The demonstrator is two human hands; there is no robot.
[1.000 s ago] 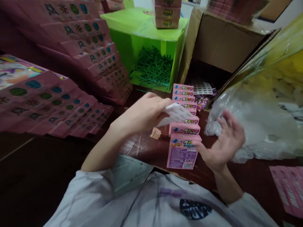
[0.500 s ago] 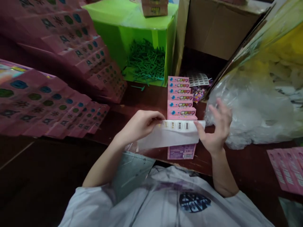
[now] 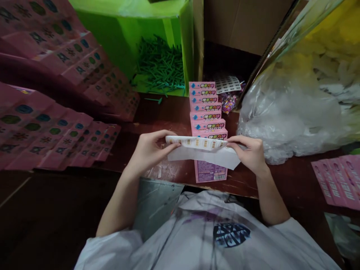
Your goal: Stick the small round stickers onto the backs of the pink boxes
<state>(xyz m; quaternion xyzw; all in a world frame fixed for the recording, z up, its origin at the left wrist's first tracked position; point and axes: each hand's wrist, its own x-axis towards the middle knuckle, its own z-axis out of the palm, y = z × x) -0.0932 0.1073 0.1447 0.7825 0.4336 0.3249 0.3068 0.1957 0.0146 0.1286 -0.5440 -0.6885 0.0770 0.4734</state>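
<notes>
Nearest, at the bottom, is the pale shirt (image 3: 194, 232) of the person, with a dark printed badge on its chest. Just beyond it is the front edge of the red-brown table (image 3: 174, 112), and below this edge, toward the left, a grey panel (image 3: 157, 202) is seen. Above the table both hands are at work: the left hand (image 3: 149, 150) pinches one end of a white sheet (image 3: 202, 157) between thumb and fingers, and the right hand (image 3: 250, 152) pinches it near the other end in the same way. The sheet is stretched between them – its upper strip is bent and shows a line of small round labels, while the plain white part hangs below. It is in front of a row of pink boxes (image 3: 208, 117) and hides a part of the nearest one, whose purple printed face appears underneath. At the right, more boxes (image 3: 337, 182) lie side by side; at the left, stacks (image 3: 45, 131) of pink boxes rise in steps. Farther away, a plastic bag (image 3: 281, 123) bulges beside the row, and a label sheet (image 3: 229, 84) lies on colourful packets (image 3: 229, 102) near its far end. Behind stands a green bin (image 3: 112, 41) with many green sticks (image 3: 161, 63) inside – one loose stick (image 3: 154, 100) lies before it – and next to it is brown cardboard (image 3: 233, 26).
</notes>
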